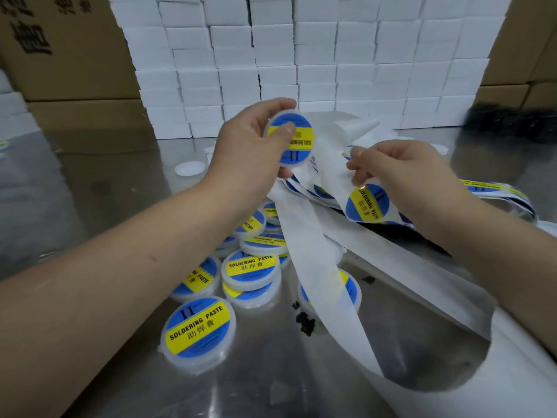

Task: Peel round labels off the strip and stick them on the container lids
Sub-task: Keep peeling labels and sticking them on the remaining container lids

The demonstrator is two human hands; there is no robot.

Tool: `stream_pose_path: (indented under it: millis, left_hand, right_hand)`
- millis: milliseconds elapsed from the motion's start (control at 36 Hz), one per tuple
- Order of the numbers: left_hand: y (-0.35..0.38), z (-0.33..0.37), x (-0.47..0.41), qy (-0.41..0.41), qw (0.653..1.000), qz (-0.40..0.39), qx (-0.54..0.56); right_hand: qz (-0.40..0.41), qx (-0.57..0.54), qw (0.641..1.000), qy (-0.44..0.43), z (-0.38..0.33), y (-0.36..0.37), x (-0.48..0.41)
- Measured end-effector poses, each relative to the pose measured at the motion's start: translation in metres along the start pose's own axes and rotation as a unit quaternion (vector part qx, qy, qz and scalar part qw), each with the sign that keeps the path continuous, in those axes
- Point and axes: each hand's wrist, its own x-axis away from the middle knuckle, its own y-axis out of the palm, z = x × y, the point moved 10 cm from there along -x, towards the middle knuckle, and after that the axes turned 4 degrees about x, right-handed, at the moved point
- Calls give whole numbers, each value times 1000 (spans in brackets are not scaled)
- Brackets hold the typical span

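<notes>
I'm looking at a packing room: white boxes (301,55) stacked in a wall, brown cartons (66,61), labelled tubs (251,268) piled on a steel table (120,182).

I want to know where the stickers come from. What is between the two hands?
In the head view, white backing strip loops between the left hand, holding a labelled container, and the right hand, which pinches it.

Label on the nearest lid (199,331): "SOLDERING PASTE" over "助焊膏". The same wording stands on the piled lids (250,268) just behind it, in part on the raised lid (298,146) farther behind, and on a label (367,203) on the strip (327,170) to its upper right. The black characters on the cardboard box (60,40) far behind it are cut off and unreadable.
</notes>
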Motion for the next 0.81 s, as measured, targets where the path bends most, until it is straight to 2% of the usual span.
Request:
stream_pose_path:
  millis: [139, 222, 306, 500, 583, 667, 806]
  left_hand:
    - [31, 1, 14, 9, 995, -99, -25]
    - [38, 3, 18, 21, 992, -122, -32]
    - [36, 5, 17, 29, 992, -116, -39]
    - [37, 13, 14, 71, 980, -117, -143]
    - [20, 28, 4, 86, 979, -67, -169]
    - [-7, 26, -16, 60, 981, -13, -184]
    - [-25, -6, -29, -4, 963, -34, -266]
  right_hand:
    - [-33, 39, 998, -46, -10, 12, 9]
    - [-30, 75, 994, -76, -15, 12, 9]
    - [-29, 71, 994, -82, -15, 11, 8]
    - [-18, 61, 995, -79, -18, 11, 10]
    - [-31, 4, 997, -64, -18, 12, 12]
    - [-32, -16, 999, -40, -13, 8, 8]
    - [-25, -18, 999, -29, -9, 7, 7]
